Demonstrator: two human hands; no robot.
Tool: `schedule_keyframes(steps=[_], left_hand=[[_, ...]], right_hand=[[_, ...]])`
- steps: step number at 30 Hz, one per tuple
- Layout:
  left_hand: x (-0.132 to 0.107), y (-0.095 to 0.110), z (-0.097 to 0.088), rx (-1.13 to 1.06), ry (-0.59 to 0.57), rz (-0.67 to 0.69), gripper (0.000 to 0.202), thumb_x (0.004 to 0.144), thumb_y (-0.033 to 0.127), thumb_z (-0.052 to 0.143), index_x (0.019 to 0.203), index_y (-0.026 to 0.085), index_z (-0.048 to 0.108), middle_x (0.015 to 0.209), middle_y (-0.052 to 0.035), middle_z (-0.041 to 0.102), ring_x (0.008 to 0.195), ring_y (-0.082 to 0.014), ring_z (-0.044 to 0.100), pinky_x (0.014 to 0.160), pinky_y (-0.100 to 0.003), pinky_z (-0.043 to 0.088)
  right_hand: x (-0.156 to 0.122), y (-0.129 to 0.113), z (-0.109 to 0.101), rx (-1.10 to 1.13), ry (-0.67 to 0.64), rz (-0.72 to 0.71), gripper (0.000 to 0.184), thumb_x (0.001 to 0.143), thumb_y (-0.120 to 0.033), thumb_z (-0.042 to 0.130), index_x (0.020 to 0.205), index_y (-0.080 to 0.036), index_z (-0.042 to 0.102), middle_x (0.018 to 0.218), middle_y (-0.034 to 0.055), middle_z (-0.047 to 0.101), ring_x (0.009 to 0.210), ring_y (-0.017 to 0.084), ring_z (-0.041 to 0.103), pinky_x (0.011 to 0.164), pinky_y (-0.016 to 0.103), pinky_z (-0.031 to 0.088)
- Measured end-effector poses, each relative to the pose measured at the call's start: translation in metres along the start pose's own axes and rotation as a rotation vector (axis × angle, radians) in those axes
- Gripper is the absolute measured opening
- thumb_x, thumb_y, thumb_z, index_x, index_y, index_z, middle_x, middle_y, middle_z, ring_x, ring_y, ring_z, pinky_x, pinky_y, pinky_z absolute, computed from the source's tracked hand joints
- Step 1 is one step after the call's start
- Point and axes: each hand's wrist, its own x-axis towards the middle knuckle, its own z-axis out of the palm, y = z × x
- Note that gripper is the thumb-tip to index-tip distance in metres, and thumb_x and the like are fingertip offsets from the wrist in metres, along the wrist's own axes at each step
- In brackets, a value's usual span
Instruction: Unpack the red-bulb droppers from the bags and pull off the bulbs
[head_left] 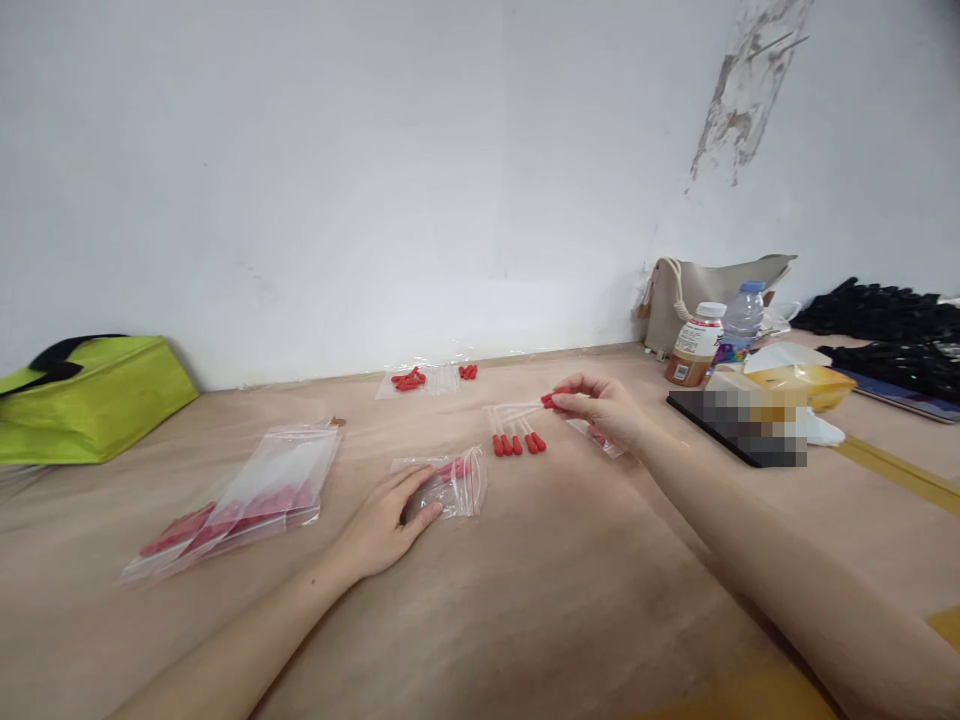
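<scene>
My left hand lies with thumb and fingers apart on a small clear zip bag that has red pieces inside. Farther right, my right hand pinches a red piece, from which thin white strands seem to run left. Just below, several red-ended pieces with thin pale cords lie side by side on the brown table covering. Partly behind my right wrist is another clear bag with red contents.
Larger zip bags with red contents lie stacked at left, near a lime-green bag. Red pieces on clear plastic lie by the wall. At right stand a drink bottle, a water bottle, a beige bag and a dark flat object.
</scene>
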Motion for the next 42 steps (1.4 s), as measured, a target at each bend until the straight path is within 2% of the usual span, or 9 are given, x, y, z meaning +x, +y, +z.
schedule_keyframes(steps=[4, 7, 11, 16, 20, 25, 32, 37, 42], left_hand=[[0.0, -0.001, 0.001, 0.005, -0.007, -0.008, 0.047, 0.085, 0.046, 0.041, 0.126, 0.025, 0.044, 0.131, -0.0031, 0.046, 0.119, -0.021, 0.042, 0.101, -0.039, 0.034], [0.0, -0.002, 0.002, 0.007, 0.001, 0.0, 0.047, 0.085, 0.046, 0.041, 0.126, 0.023, 0.044, 0.131, -0.0039, 0.046, 0.119, -0.0212, 0.042, 0.101, -0.039, 0.035], [0.0, -0.003, 0.003, 0.01, 0.019, 0.022, 0.046, 0.085, 0.045, 0.042, 0.125, 0.023, 0.045, 0.129, -0.0049, 0.048, 0.118, -0.0226, 0.044, 0.099, -0.041, 0.037], [0.0, -0.003, 0.003, 0.013, 0.015, 0.014, 0.046, 0.084, 0.045, 0.042, 0.124, 0.021, 0.046, 0.129, -0.0059, 0.047, 0.118, -0.0223, 0.043, 0.099, -0.039, 0.036], [0.0, -0.005, 0.004, 0.017, 0.018, 0.025, 0.046, 0.085, 0.044, 0.041, 0.125, 0.022, 0.045, 0.13, -0.0052, 0.047, 0.119, -0.0222, 0.043, 0.099, -0.039, 0.036], [-0.001, -0.006, 0.005, 0.017, 0.013, 0.02, 0.047, 0.085, 0.045, 0.041, 0.125, 0.023, 0.044, 0.13, -0.0054, 0.046, 0.119, -0.022, 0.042, 0.1, -0.039, 0.035], [0.0, -0.002, 0.003, 0.013, 0.006, 0.016, 0.045, 0.085, 0.045, 0.04, 0.125, 0.023, 0.045, 0.13, -0.0054, 0.047, 0.118, -0.0222, 0.043, 0.099, -0.04, 0.035], [0.001, -0.003, 0.003, 0.011, 0.011, 0.033, 0.044, 0.085, 0.044, 0.041, 0.124, 0.023, 0.046, 0.129, -0.0059, 0.047, 0.118, -0.0223, 0.043, 0.099, -0.041, 0.035], [0.001, -0.005, 0.005, 0.004, 0.012, 0.025, 0.044, 0.085, 0.044, 0.042, 0.124, 0.023, 0.046, 0.129, -0.0047, 0.047, 0.118, -0.0217, 0.043, 0.1, -0.039, 0.035]], right_hand=[[0.002, 0.017, -0.005, -0.186, 0.25, -0.205, 0.029, 0.064, -0.037, 0.067, 0.081, -0.015, 0.058, 0.083, 0.0069, 0.066, 0.074, 0.015, 0.062, 0.069, 0.029, 0.05], [0.0, 0.04, 0.0, -0.416, 0.308, -0.313, 0.023, 0.069, -0.035, 0.061, 0.082, -0.015, 0.06, 0.083, 0.007, 0.064, 0.075, 0.016, 0.06, 0.072, 0.031, 0.049], [-0.005, 0.057, 0.009, -0.617, 0.325, -0.331, 0.017, 0.073, -0.031, 0.056, 0.081, -0.017, 0.061, 0.083, 0.0062, 0.062, 0.074, 0.015, 0.058, 0.069, 0.029, 0.049], [-0.007, 0.055, 0.019, -0.679, 0.31, -0.208, 0.021, 0.071, -0.036, 0.056, 0.08, -0.017, 0.061, 0.078, 0.0044, 0.063, 0.066, 0.014, 0.058, 0.062, 0.025, 0.047], [-0.002, 0.057, 0.024, -0.604, 0.332, -0.042, 0.027, 0.068, -0.042, 0.059, 0.078, -0.017, 0.057, 0.076, 0.0047, 0.065, 0.064, 0.015, 0.061, 0.057, 0.024, 0.046], [0.006, 0.061, 0.02, -0.521, 0.35, 0.103, 0.025, 0.071, -0.039, 0.057, 0.079, -0.016, 0.054, 0.065, 0.0035, 0.065, 0.052, 0.013, 0.061, 0.052, 0.024, 0.047], [0.007, 0.056, 0.012, -0.522, 0.344, 0.214, 0.022, 0.068, -0.036, 0.06, 0.076, -0.015, 0.057, 0.056, 0.004, 0.064, 0.04, 0.012, 0.056, 0.036, 0.021, 0.04], [0.009, 0.057, 0.008, -0.549, 0.333, 0.219, 0.017, 0.063, -0.031, 0.063, 0.07, -0.016, 0.059, 0.052, 0.0019, 0.062, 0.041, 0.011, 0.054, 0.036, 0.018, 0.037], [0.008, 0.059, 0.012, -0.527, 0.305, 0.222, 0.014, 0.063, -0.02, 0.059, 0.077, -0.016, 0.058, 0.063, 0.0029, 0.065, 0.045, 0.011, 0.057, 0.04, 0.019, 0.042]])
